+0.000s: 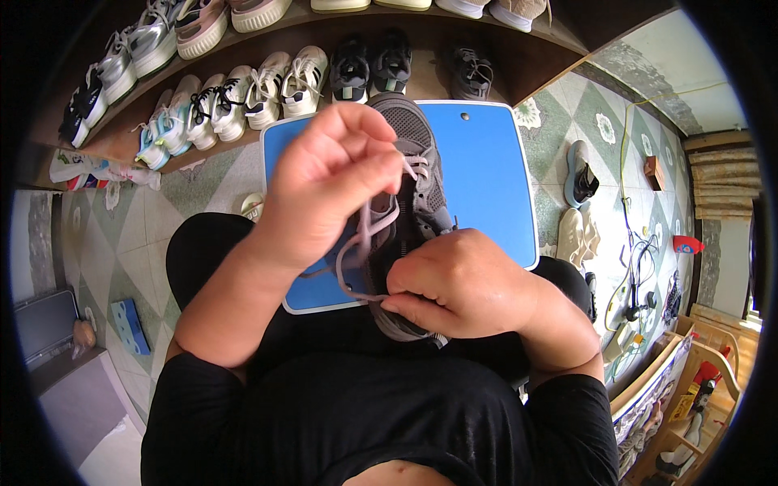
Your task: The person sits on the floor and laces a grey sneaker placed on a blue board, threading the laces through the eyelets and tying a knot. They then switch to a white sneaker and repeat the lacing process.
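Observation:
A grey mesh sneaker point(398, 118) lies on a blue panel with a white rim point(486, 182), its toe pointing away from me and its heel towards my body. Raised over the shoe's left side, my left hand point(334, 176) has thumb and fingers closed on a pale pinkish shoelace point(411, 167) close to the front eyelets. My right hand point(456, 285) is curled above the heel end, pinching the same-coloured lace point(345, 282) between thumb and forefinger. Between the hands the lace hangs in a loop across the shoe opening. My hands hide part of the collar and tongue.
Ahead, a wooden shoe rack point(437, 67) holds rows of sneakers, including a lone dark shoe point(472, 73). On the tiled floor to the right are a grey-blue shoe point(577, 173), beige shoes point(576, 237) and tangled cables point(635, 285). A blue box point(130, 326) lies left.

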Demonstrator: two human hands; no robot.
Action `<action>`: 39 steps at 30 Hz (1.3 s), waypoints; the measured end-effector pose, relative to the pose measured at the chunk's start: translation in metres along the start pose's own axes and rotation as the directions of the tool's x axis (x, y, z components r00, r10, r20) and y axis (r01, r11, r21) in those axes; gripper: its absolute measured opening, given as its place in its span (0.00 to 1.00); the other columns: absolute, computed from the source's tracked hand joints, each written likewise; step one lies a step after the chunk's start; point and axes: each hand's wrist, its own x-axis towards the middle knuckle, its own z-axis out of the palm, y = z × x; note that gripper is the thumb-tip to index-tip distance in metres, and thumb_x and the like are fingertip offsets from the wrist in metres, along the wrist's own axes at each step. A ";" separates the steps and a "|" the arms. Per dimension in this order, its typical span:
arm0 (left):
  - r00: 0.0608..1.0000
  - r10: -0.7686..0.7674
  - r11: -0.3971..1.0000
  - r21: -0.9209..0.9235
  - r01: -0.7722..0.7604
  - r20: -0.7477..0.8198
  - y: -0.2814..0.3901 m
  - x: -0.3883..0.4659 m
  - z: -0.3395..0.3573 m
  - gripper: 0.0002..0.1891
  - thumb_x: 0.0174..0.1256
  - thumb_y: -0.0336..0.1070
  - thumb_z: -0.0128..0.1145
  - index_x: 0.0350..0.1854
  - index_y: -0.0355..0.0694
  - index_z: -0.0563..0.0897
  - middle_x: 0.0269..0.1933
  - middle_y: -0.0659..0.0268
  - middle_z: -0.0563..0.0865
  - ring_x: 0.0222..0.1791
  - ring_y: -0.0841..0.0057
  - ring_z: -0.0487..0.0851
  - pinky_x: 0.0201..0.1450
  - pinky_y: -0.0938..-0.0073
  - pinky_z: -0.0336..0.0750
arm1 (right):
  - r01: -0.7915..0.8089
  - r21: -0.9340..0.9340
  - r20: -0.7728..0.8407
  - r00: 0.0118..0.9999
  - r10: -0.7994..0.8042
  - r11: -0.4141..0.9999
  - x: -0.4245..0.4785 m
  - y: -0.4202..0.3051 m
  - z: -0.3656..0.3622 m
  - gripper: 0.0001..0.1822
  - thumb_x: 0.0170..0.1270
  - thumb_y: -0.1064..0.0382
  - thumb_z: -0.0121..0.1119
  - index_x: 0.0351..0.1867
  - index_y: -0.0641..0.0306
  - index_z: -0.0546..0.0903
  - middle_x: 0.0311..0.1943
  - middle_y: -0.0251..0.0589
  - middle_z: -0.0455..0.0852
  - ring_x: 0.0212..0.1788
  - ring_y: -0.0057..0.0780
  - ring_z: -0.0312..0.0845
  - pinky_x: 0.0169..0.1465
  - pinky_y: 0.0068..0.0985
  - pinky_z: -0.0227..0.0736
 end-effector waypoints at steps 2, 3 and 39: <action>0.996 0.051 0.994 -0.100 -0.043 0.076 0.015 0.002 -0.012 0.09 0.63 0.27 0.55 0.43 0.37 0.73 0.31 0.66 0.79 0.31 0.81 0.75 0.40 0.79 0.72 | -0.021 0.014 0.004 1.000 0.020 1.000 0.000 -0.001 -0.001 0.06 0.57 0.65 0.63 0.27 0.62 0.78 0.22 0.41 0.79 0.26 0.43 0.77 0.29 0.34 0.70; 0.979 0.121 0.981 -0.172 -0.093 0.163 0.021 0.002 -0.025 0.07 0.65 0.28 0.55 0.44 0.37 0.74 0.32 0.68 0.80 0.31 0.81 0.76 0.40 0.80 0.73 | -0.015 0.033 0.004 1.000 0.014 0.999 0.001 -0.001 -0.002 0.06 0.58 0.65 0.63 0.27 0.63 0.78 0.22 0.41 0.78 0.26 0.43 0.77 0.29 0.34 0.70; 0.864 0.082 0.321 0.807 -0.495 0.498 0.044 0.001 -0.012 0.12 0.39 0.31 0.70 0.30 0.37 0.85 0.32 0.63 0.81 0.33 0.70 0.78 0.38 0.69 0.70 | 0.695 0.693 -0.711 0.703 0.024 0.191 -0.037 0.028 -0.075 0.24 0.77 0.59 0.33 0.70 0.67 0.57 0.26 0.31 0.66 0.21 0.16 0.57 0.24 0.18 0.54</action>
